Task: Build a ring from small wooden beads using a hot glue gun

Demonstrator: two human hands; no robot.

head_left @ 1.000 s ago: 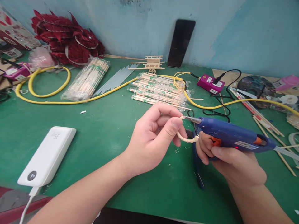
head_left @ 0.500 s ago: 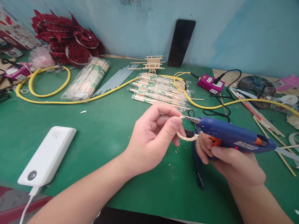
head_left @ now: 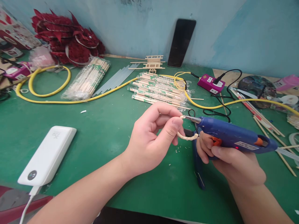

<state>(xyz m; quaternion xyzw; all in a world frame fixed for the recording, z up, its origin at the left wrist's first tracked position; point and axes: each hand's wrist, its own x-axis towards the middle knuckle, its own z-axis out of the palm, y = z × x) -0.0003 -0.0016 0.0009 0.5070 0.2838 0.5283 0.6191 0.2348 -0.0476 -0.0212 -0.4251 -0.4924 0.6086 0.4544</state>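
Observation:
My left hand point(head_left: 151, 138) pinches a curved strip of small pale wooden pieces point(head_left: 187, 137) between thumb and fingers. My right hand point(head_left: 231, 161) grips a blue hot glue gun point(head_left: 230, 135), with fingers around its handle and trigger. The gun's metal nozzle point(head_left: 192, 119) points left and sits at the strip's upper end, touching it or very nearly so. A glue stick point(head_left: 286, 154) runs out of the gun's rear. Below the hands lies a tool with a blue handle point(head_left: 198, 165), partly hidden.
The green work mat point(head_left: 93, 124) holds a white power bank point(head_left: 46, 155), wrapped chopstick bundles point(head_left: 158, 88), glue sticks point(head_left: 115, 79), a small wooden stick model point(head_left: 151, 63), yellow cable point(head_left: 77, 101) and a magenta power strip point(head_left: 211, 84). A black phone point(head_left: 181, 43) leans on the wall.

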